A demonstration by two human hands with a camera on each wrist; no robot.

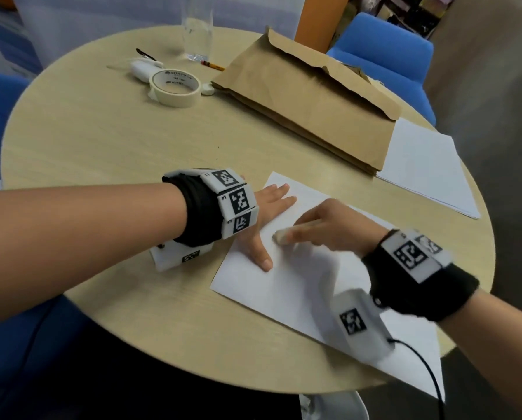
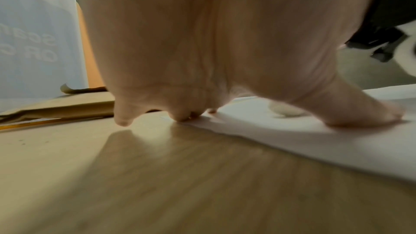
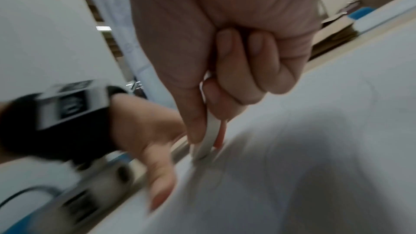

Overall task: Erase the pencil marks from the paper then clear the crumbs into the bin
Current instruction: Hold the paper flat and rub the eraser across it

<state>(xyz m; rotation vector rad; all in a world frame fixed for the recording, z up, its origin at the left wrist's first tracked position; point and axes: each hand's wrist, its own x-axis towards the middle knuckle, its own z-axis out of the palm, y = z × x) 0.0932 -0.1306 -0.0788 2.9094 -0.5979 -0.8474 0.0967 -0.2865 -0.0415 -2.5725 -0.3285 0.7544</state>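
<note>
paper [image 1: 299, 286] lies flat at the near right edge of the table [image 1: 108, 147], one near corner overhanging the rim. left hand [image 1: 269, 213] spread flat on the sheet's far-left corner, fingers straight, thumb splayed toward the near edge, pinning it. right hand [image 1: 323, 225] pinches a white eraser [image 1: 281, 236] between thumb and curled fingers, tip down on the sheet just beside the left thumb; the right wrist view shows the eraser's lower end touching the paper. hand blurred, likely mid-rub.

handling, as judged: sheet is thin, light, slides and creases easily, so it needs the flat palm close to the rubbed spot; best steadied at the corner, not lifted. eraser looks small, soft, slightly flexing; a short hold low on the body suits it. pencil marks too faint to make out; crumbs not visible. no bin in view.

writing: tape roll [image 1: 175, 86] near the far edge carries print inside its core, unreadable. left wrist view shows a mirrored sign, partly readable as "scan" and "qr". square coded markers on both wrist bands. brown paper bag [image 1: 308, 98] lies at the far right, blank.
</note>
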